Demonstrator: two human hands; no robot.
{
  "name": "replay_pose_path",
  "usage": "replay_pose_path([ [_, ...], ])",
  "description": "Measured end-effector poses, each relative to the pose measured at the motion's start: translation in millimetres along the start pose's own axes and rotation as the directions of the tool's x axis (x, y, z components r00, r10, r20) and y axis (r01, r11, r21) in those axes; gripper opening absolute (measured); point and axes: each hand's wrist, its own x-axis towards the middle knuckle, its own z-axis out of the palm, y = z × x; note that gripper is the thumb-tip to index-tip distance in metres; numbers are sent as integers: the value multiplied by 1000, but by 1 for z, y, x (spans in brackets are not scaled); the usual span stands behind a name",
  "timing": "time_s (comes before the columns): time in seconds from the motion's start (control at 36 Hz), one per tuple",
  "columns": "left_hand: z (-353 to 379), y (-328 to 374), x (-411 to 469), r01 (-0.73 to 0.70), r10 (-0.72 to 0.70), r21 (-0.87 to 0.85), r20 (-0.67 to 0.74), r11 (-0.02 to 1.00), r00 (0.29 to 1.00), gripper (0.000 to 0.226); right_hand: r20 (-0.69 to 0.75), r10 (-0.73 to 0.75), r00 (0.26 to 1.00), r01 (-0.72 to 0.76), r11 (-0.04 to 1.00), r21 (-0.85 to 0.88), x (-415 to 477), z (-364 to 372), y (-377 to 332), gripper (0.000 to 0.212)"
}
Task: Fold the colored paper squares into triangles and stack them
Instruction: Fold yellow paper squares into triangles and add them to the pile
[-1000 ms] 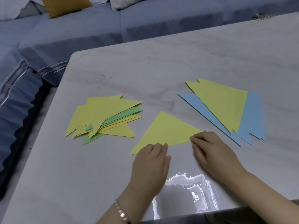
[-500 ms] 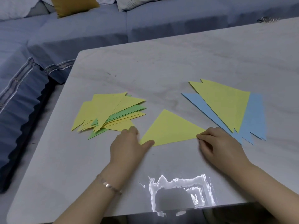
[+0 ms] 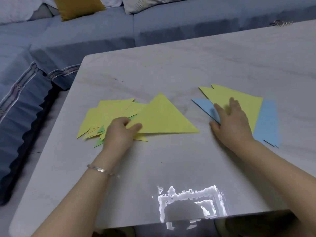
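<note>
1. Pinching the left corner of a folded yellow triangle (image 3: pixel 164 117), the left hand (image 3: pixel 119 134) is seen with its thumb laid on top of the paper and its fingers curled beneath it.
2. The yellow triangle is held low, with its long edge toward the person and its left part overlapping the right side of a pile. Whether it lies flat cannot be told.
3. The pile of folded triangles (image 3: pixel 102 113), mostly yellow with a few green edges showing, is spread loosely on the left part of the tabletop (image 3: pixel 171 65), partly under the left hand.
4. A bracelet (image 3: pixel 100 170) is worn on the left wrist.
5. The right hand (image 3: pixel 230 122) is blurred. Its fingers are straight and spread over a yellow sheet (image 3: pixel 222 94), and nothing is gripped. Whether the paper is touched cannot be told.
6. The yellow sheet is laid on top of blue sheets (image 3: pixel 266 120), which are set on the right, well apart from the pile.
7. A bright reflection (image 3: pixel 188 199) is seen on the pale tabletop near its front edge.
8. A blue sofa (image 3: pixel 85 40) is placed beyond the far edge, with a mustard cushion (image 3: pixel 77 7) on it.
</note>
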Motion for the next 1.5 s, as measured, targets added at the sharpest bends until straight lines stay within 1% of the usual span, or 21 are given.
replay_pose_path([
  [0.06, -12, -9, 10, 27, -26, 15, -70, 1000, 997, 32, 111, 125, 986, -114, 988, -101, 8, 4, 4, 59],
  [0.08, -18, -13, 14, 51, -48, 37, -93, 998, 994, 21, 144, 158, 977, -140, 982, -131, 9, 6, 5, 59],
  [0.11, -21, -17, 17, 90, -80, 76, -117, 993, 990, 21, 160, 167, 973, -145, 979, -141, 10, 7, 5, 58],
  [0.17, -24, -23, 19, 125, -94, 214, -152, 969, 984, 45, 143, 129, 981, -107, 983, -151, 11, 10, 2, 57],
  [0.22, -20, -24, 17, 58, 3, 312, -193, 948, 981, 54, 83, 76, 994, -64, 989, -130, 9, 8, -3, 53],
  [0.28, -14, -21, 12, -41, 113, 337, -198, 941, 974, 53, 58, 42, 997, -35, 991, -126, 6, 5, -9, 47],
  [0.39, 2, -13, -2, -249, 290, 281, -114, 927, 950, 44, 29, -31, 999, 36, 984, -177, -1, 4, -11, 44],
  [0.44, 10, -10, -9, -342, 368, 240, -72, 908, 927, 40, -21, -97, 995, 95, 993, -70, -5, 4, -13, 47],
  [0.5, 18, -8, -18, -439, 458, 197, -62, 877, 887, 37, -120, -217, 969, 224, 973, 50, -14, 5, -19, 42],
  [0.56, 25, -6, -27, -567, 580, 175, -30, 805, 814, 40, -209, -388, 898, 410, 909, 74, -25, 7, -29, 35],
  [0.64, 40, -10, -38, -753, 752, 216, 105, 621, 651, 36, -191, -592, 783, 609, 792, 45, -40, 14, -45, 40],
  [0.67, 45, -13, -42, -776, 765, 216, 151, 592, 626, 36, -170, -645, 745, 660, 750, 45, -42, 18, -49, 40],
  [0.75, 58, -26, -53, -741, 697, 192, 253, 643, 671, 39, -73, -737, 672, 740, 667, 81, -46, 29, -51, 40],
  [0.86, 66, -38, -58, -698, 631, 220, 306, 681, 712, 40, -39, -721, 692, 718, 682, 138, -47, 32, -48, 40],
  [0.97, 64, -40, -61, -707, 623, 218, 348, 673, 700, 47, -43, -718, 694, 718, 687, 112, -52, 28, -42, 40],
  [1.06, 61, -38, -61, -717, 623, 254, 363, 649, 693, 54, -59, -693, 718, 695, 713, 92, -56, 26, -34, 40],
  [1.17, 61, -36, -63, -705, 625, 294, 328, 645, 708, 39, -93, -647, 757, 653, 752, 88, -63, 28, -16, 39],
  [1.22, 62, -34, -65, -690, 608, 315, 327, 652, 723, 43, -123, -622, 774, 632, 771, 80, -67, 28, -5, 40],
  [1.31, 62, -26, -69, -666, 571, 348, 344, 660, 745, 59, -201, -561, 803, 586, 805, 95, -73, 26, 6, 56],
  [1.39, 64, -20, -73, -651, 539, 416, 365, 635, 759, 53, -258, -480, 838, 519, 848, 107, -79, 22, 17, 62],
  [1.5, 69, -13, -78, -634, 474, 512, 422, 579, 773, 49, -305, -383, 872, 435, 891, 127, -80, 14, 27, 51],
])
